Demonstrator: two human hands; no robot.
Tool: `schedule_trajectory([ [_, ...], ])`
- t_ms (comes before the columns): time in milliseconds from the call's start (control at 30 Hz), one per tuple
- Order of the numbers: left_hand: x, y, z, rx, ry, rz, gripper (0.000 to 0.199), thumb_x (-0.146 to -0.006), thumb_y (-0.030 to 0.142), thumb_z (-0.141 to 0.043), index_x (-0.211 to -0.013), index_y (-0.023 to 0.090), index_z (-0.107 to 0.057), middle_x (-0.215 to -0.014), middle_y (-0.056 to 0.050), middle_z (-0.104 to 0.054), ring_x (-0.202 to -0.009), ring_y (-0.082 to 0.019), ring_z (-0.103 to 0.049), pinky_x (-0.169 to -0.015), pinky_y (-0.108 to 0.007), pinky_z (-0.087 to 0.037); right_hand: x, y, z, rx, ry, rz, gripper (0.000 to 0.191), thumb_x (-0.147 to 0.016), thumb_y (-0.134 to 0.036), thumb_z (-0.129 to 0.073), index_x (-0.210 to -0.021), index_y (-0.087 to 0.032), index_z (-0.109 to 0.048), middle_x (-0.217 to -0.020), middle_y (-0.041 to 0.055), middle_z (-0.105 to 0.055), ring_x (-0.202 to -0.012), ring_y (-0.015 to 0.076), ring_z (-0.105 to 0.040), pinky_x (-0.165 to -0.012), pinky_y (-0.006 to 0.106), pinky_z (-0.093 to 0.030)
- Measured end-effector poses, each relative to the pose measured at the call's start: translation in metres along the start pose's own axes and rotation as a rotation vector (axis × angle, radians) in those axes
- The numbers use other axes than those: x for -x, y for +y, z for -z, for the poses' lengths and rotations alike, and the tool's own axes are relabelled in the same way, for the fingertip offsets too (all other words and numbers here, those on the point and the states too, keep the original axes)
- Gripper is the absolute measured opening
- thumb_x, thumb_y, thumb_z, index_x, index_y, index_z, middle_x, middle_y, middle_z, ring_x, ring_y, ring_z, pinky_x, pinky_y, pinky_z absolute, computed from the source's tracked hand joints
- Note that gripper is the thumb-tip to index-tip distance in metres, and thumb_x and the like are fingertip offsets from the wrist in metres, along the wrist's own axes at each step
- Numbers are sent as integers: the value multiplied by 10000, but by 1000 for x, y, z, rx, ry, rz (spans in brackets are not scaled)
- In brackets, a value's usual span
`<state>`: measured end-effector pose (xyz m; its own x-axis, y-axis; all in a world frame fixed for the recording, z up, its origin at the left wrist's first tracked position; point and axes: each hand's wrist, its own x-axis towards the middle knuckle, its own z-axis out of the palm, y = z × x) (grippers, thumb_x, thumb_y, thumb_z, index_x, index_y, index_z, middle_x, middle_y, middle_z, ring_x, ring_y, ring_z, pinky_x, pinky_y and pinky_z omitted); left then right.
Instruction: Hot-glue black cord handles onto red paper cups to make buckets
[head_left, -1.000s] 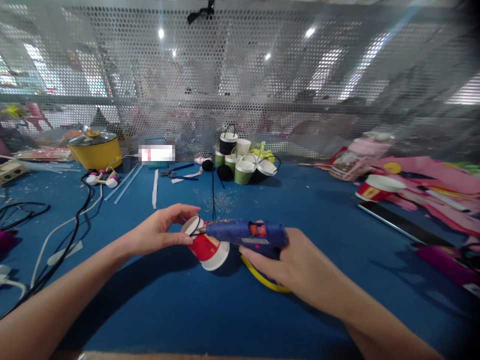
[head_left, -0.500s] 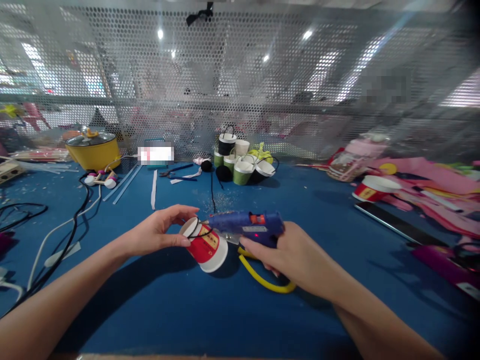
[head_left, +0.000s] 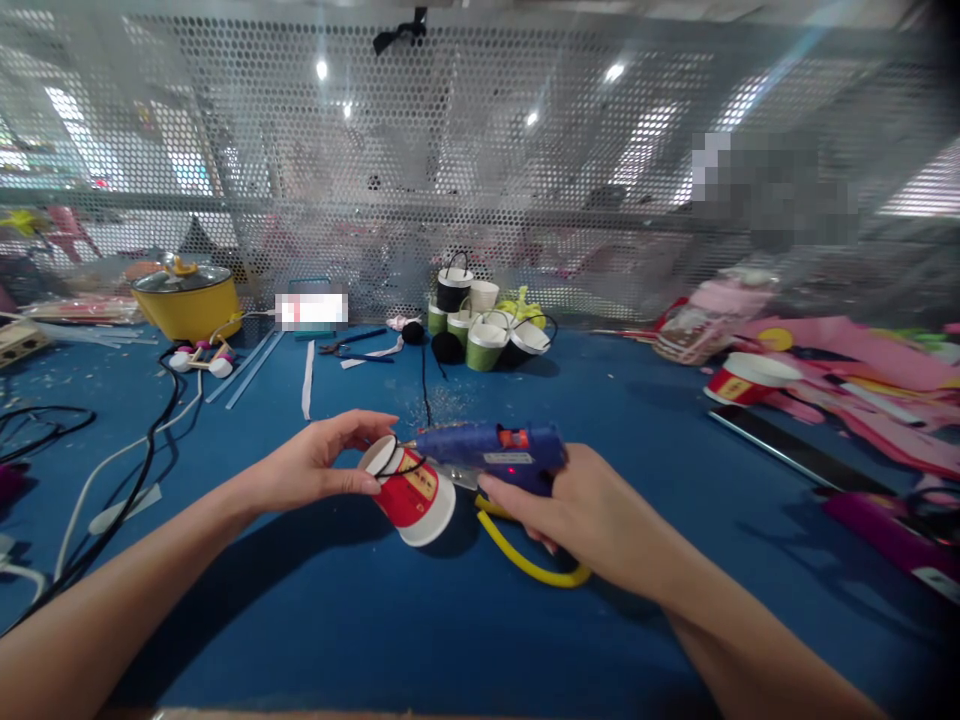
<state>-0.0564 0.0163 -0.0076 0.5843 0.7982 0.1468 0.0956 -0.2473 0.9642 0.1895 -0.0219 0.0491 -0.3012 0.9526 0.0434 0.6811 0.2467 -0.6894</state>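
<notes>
A red and white paper cup lies tilted between the fingers and thumb of my left hand. Black cord is wrapped round the cup near its narrower end. My right hand grips a blue glue gun with a small red light lit on its side. The gun's nozzle points left and is at the cord on the cup; whether it touches is too small to tell. A yellow curved cable or tube lies under the gun and my right hand.
Green, black and white cups stand at the back centre beside black yarn balls. Pliers and a yellow pot are at back left, cables at left. A phone, another red cup and pink material lie right.
The glue gun has shifted very slightly to the left. The cup and my left hand hold their place.
</notes>
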Motion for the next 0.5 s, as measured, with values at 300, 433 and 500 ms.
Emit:
schedule_trajectory([
  [300, -1, -4, 0, -5, 19, -12, 542, -694, 220, -684, -1186, 210, -454, -1134, -74, -554, -1038, -202, -502, -957, -424, -346, 5, -5, -3, -98, -20, -37, 223, -718, -293, -588, -537, -198, -502, -368, -81, -386, -341, 69, -337, -333, 200, -276],
  [433, -1, -4, 0, -9, 18, -13, 534, -696, 209, -680, -1179, 198, -451, -1135, -80, -552, -1037, -200, -503, -955, -418, -347, 4, -2, -2, -69, -27, -29, 256, -731, -306, -580, -515, -199, -494, -349, -71, -439, -324, 79, -394, -338, 204, -313],
  [500, -1, -3, 0, -5, 16, -10, 526, -703, 203, -672, -1178, 196, -446, -1132, -80, -551, -1037, -197, -502, -949, -412, -355, 3, -1, -1, -69, -29, -35, 301, -745, -330, -567, -490, -198, -476, -359, -57, -468, -328, 84, -427, -346, 204, -340],
])
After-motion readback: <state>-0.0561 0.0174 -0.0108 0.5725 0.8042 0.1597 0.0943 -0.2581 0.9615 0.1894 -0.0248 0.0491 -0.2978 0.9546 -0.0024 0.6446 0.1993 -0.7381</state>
